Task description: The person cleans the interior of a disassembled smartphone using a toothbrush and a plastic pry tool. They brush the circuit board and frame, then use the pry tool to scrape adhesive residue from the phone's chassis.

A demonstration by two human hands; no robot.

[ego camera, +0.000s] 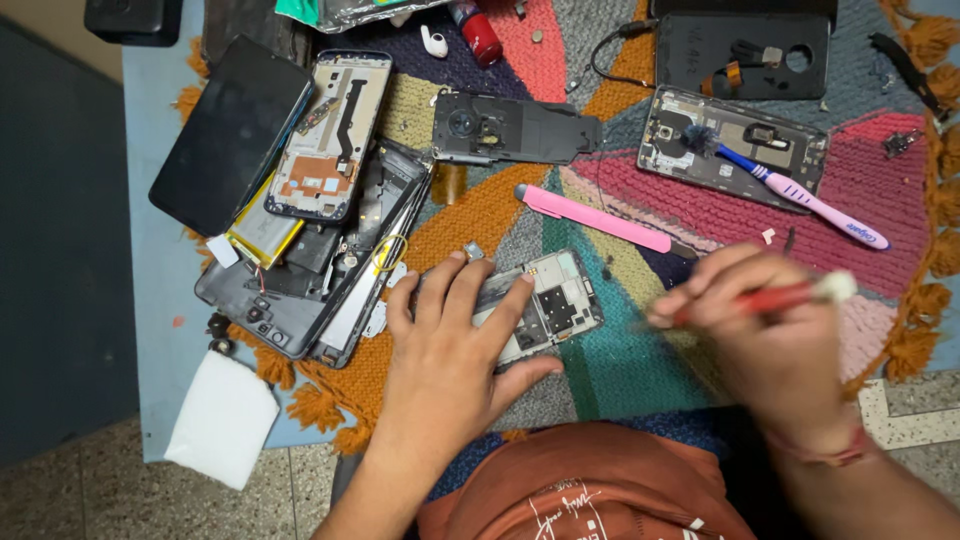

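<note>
While blurred, right hand (pixel 775 335) grips red tool (pixel 770 298), left hand (pixel 455 345) half-covering opened phone (pixel 548 303)

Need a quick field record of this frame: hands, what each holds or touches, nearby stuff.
left hand: flat on an opened phone chassis, pinning it to the woven mat
right hand: blurred, grips a red-handled tool with a white tip
beside chassis: pink pen-shaped tool
far right: toothbrush lying on another open phone
left pile: stacked phone parts, dark screen panel
table edge: white pad
</note>
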